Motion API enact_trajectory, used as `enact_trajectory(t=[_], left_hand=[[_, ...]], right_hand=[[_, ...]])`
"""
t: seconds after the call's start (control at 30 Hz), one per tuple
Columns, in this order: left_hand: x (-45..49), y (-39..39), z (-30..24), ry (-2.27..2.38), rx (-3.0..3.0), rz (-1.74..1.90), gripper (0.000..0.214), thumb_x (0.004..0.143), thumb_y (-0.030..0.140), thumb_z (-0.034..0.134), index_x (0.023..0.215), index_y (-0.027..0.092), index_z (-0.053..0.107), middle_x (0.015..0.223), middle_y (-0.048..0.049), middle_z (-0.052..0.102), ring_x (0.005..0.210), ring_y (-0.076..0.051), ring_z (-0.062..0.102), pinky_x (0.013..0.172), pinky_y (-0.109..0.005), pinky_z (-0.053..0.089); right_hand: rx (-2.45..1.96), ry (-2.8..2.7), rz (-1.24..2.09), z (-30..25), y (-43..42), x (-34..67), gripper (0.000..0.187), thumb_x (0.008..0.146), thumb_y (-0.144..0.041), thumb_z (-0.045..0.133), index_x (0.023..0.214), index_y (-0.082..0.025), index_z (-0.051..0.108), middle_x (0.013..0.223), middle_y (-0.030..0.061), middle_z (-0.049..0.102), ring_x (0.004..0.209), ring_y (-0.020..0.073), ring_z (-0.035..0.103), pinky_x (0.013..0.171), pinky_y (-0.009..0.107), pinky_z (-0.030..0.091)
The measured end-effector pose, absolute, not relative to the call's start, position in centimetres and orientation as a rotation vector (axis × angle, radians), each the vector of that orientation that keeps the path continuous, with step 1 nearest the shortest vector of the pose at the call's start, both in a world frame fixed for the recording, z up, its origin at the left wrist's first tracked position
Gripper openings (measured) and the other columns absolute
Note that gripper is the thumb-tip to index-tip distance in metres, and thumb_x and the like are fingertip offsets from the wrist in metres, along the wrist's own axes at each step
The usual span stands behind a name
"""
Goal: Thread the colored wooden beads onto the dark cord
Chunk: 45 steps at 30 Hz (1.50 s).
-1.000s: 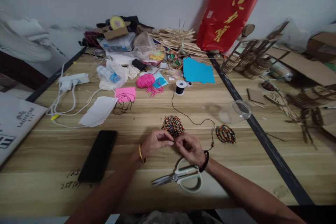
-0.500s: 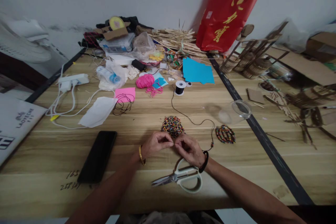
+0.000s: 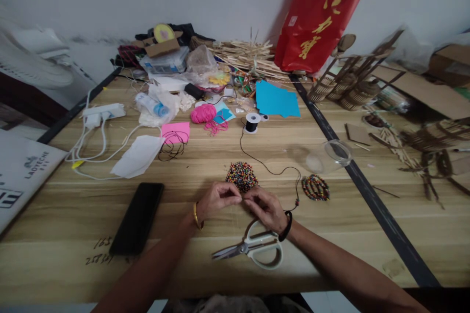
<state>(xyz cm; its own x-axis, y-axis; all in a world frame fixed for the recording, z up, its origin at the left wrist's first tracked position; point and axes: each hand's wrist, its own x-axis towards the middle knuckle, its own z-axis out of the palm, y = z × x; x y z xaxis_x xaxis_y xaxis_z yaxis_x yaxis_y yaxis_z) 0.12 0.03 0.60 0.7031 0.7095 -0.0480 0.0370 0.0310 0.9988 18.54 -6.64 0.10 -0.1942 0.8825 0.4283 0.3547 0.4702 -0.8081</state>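
My left hand [image 3: 220, 197] is closed in a pinch just in front of a pile of small multicoloured beads [image 3: 242, 175]. Fingertip to fingertip with it, my right hand [image 3: 267, 207] is also pinched. Faint lines of thin clear thread [image 3: 235, 215] hang below the left fingers. What the right fingertips hold is too small to make out. Scissors [image 3: 244, 248] with pale handles lie below the hands, blades pointing left. A black cord [image 3: 270, 172] runs from its spool [image 3: 251, 123] to a few beads [image 3: 297, 202] near my right wrist. A coiled bead string [image 3: 315, 188] lies to the right.
A black phone [image 3: 136, 219] lies left of my arms. Beyond are white paper [image 3: 138, 156], pink yarn [image 3: 203, 113], blue sheets [image 3: 277, 99] and a clear cup [image 3: 336, 153] on its side. Woven baskets [image 3: 354, 90] stand at right; a power strip [image 3: 103, 113] is at left.
Both hands stay almost in place, fingertips still together, with only slight finger movement. Nothing else on the table has visibly moved.
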Motion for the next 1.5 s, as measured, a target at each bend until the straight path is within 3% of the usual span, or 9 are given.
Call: enact_trajectory(t=[0.73,0.97,1.17,1.5], left_hand=[[0.21,-0.13,0.83,0.673,1.467,0.585,0.024,0.074,0.033,0.068,0.070,0.010,0.063,0.070,-0.0029,0.060,0.067,-0.011,0.052,0.064,-0.023,0.039],[0.02,0.00,0.65,0.684,1.441,0.550,0.023,0.071,0.032,0.071,0.074,0.010,0.064,0.075,-0.0037,0.062,0.069,-0.012,0.055,0.067,-0.023,0.041],[-0.53,0.45,0.72,0.685,1.496,0.398,0.021,0.069,0.029,0.071,0.074,0.010,0.064,0.073,-0.0043,0.064,0.068,-0.011,0.057,0.067,-0.023,0.045],[-0.13,0.35,0.09,0.724,1.635,0.483,0.012,0.075,0.024,0.065,0.077,0.012,0.065,0.080,-0.0054,0.065,0.077,-0.014,0.060,0.075,-0.025,0.049]], right_hand=[[-1.049,-1.751,0.724,-0.14,-6.36,18.55,0.009,0.089,-0.023,0.054,0.083,-0.018,0.059,0.075,0.0040,0.060,0.070,0.0154,0.055,0.063,0.027,0.045],[-1.090,-1.698,0.742,-0.02,-6.43,18.66,0.012,0.089,-0.025,0.054,0.080,-0.018,0.058,0.072,0.0032,0.058,0.065,0.0137,0.053,0.059,0.026,0.043],[-1.128,-1.605,0.968,-0.31,-6.78,18.95,0.015,0.091,-0.030,0.050,0.082,-0.018,0.053,0.065,0.0006,0.056,0.056,0.0110,0.051,0.050,0.021,0.042],[-1.175,-1.751,0.913,-0.24,-6.43,19.11,0.015,0.091,-0.029,0.049,0.086,-0.017,0.056,0.068,0.0010,0.059,0.057,0.0103,0.051,0.051,0.020,0.041]])
